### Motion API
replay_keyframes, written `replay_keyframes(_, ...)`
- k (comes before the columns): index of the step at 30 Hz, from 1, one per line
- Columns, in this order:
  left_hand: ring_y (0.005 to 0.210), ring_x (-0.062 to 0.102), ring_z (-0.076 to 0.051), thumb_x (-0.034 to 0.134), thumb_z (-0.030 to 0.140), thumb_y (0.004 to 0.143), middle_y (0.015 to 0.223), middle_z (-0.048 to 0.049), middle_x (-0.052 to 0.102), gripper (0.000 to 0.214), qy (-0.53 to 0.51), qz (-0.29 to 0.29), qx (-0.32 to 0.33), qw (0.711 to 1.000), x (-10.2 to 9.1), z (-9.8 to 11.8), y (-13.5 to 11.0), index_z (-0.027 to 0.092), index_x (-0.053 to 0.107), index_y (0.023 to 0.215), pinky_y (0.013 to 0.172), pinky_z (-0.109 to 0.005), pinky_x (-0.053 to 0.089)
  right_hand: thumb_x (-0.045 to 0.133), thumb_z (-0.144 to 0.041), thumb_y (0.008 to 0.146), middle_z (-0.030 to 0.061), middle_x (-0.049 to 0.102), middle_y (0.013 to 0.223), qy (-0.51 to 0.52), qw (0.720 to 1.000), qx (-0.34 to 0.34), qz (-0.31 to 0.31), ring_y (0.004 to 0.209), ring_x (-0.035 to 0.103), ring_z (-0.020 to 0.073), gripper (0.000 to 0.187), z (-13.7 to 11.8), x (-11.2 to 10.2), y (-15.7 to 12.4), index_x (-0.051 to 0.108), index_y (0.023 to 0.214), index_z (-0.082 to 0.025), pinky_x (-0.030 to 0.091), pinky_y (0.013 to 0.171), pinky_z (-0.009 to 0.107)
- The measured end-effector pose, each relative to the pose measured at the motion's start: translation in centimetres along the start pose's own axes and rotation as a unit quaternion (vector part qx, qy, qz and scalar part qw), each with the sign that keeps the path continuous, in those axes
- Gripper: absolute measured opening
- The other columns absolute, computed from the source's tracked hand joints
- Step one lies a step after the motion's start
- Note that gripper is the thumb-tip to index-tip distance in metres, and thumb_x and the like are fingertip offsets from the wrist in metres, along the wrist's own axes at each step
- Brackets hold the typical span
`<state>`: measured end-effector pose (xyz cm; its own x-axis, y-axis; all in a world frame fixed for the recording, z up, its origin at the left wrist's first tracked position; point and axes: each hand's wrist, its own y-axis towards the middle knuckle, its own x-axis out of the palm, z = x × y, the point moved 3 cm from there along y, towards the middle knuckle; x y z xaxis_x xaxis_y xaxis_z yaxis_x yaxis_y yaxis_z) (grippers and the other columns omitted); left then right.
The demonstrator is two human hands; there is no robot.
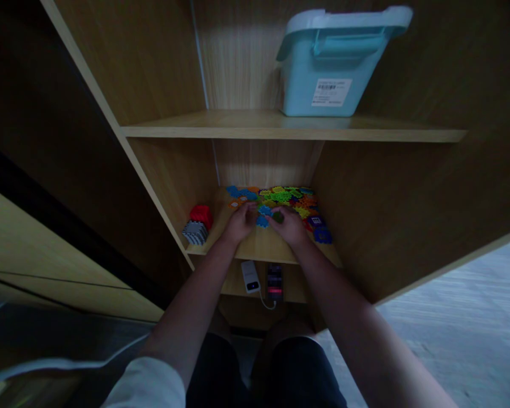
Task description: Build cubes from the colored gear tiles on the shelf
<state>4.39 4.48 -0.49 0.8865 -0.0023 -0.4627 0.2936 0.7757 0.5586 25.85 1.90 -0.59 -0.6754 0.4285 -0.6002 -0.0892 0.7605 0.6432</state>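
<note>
On the middle shelf, my left hand [241,221] is closed, fingers curled at the left edge of some light-blue gear-shaped plastic pieces [264,210]. What lies in its fingers, if anything, is hidden. Opposite it, my right hand [289,225] pinches at the right side of these blue pieces with thumb and finger. A dark green piece [277,216] shows inside the curl of that hand. Behind both hands spreads a pile of gear-shaped pieces [280,196] in green, yellow, orange, red and blue. Dark blue pieces [322,234] lie right of my right hand.
A red block [201,215] and a grey block with toothed edges [195,232] stand at the shelf's left. Below are a white device [250,276] and a phone [275,281], joined by a cable. A light-blue bin [335,62] stands on the upper shelf [238,132].
</note>
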Motion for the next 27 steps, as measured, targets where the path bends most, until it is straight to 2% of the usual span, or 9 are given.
replay_keyframes(3,0.124,0.075,-0.028,0.074,0.014,0.089,0.13,-0.0133,0.079,0.039,0.045,-0.061,-0.01,0.997,0.5,-0.1,0.0,0.022,0.071,0.126,0.116,-0.049,0.058,0.073,-0.045,0.099,0.0114,0.082,0.112,-0.023,1.0,0.009,0.016,0.109,0.074,0.0306,0.021,0.4,-0.5,-0.1,0.075,0.106,-0.024,0.056,0.104,0.047)
replay_keyframes(6,0.123,0.075,-0.032,0.081,0.02,0.085,0.128,-0.0135,0.08,0.038,0.09,-0.088,-0.006,0.992,0.7,-0.1,-0.1,0.022,0.074,0.122,0.114,-0.052,0.058,0.071,-0.042,0.101,0.0111,0.082,0.113,-0.032,0.999,0.001,0.007,0.111,0.073,0.031,0.019,0.5,-0.5,-0.2,0.075,0.106,-0.024,0.055,0.105,0.047)
replay_keyframes(13,0.113,0.077,-0.033,0.09,0.031,0.08,0.119,-0.0118,0.082,0.041,0.096,-0.065,-0.036,0.993,0.8,-1.1,-0.1,0.023,0.076,0.117,0.107,-0.052,0.06,0.074,-0.035,0.098,0.0093,0.082,0.115,-0.03,0.999,-0.011,-0.011,0.113,0.073,0.0309,0.015,0.4,-0.2,-0.1,0.076,0.109,-0.025,0.054,0.108,0.047)
replay_keyframes(19,0.123,0.073,-0.036,0.094,0.032,0.076,0.128,-0.0148,0.079,0.054,0.081,-0.041,-0.033,0.995,0.6,-1.5,-0.1,0.022,0.074,0.126,0.113,-0.056,0.057,0.074,-0.036,0.099,0.0094,0.083,0.112,-0.029,0.999,-0.024,0.001,0.11,0.073,0.0334,0.014,0.1,-0.3,-0.2,0.077,0.107,-0.026,0.055,0.104,0.049)
replay_keyframes(22,0.131,0.071,-0.035,0.089,0.03,0.083,0.138,-0.0159,0.076,0.061,0.034,-0.029,-0.014,0.999,0.3,-1.3,-0.1,0.02,0.068,0.14,0.118,-0.056,0.055,0.074,-0.037,0.1,0.0076,0.083,0.111,-0.011,0.999,-0.034,0.0,0.109,0.074,0.0317,0.013,-0.3,-0.3,-0.3,0.077,0.107,-0.027,0.055,0.104,0.047)
replay_keyframes(25,0.126,0.074,-0.028,0.073,0.025,0.097,0.136,-0.0123,0.077,0.048,-0.038,-0.038,0.013,0.998,0.3,-1.1,-0.1,0.024,0.067,0.144,0.116,-0.048,0.058,0.073,-0.039,0.1,0.0062,0.083,0.11,0.008,0.999,-0.046,-0.007,0.108,0.074,0.0298,0.013,-0.6,-0.4,-0.3,0.076,0.107,-0.028,0.056,0.103,0.045)
replay_keyframes(27,0.12,0.077,-0.025,0.067,0.024,0.1,0.131,-0.011,0.079,0.042,-0.059,-0.038,0.012,0.997,0.3,-1.2,-0.1,0.025,0.069,0.142,0.11,-0.044,0.061,0.072,-0.04,0.101,0.0063,0.083,0.109,0.014,0.999,-0.046,-0.008,0.107,0.074,0.0293,0.014,-0.8,-0.4,-0.3,0.076,0.107,-0.028,0.056,0.101,0.045)
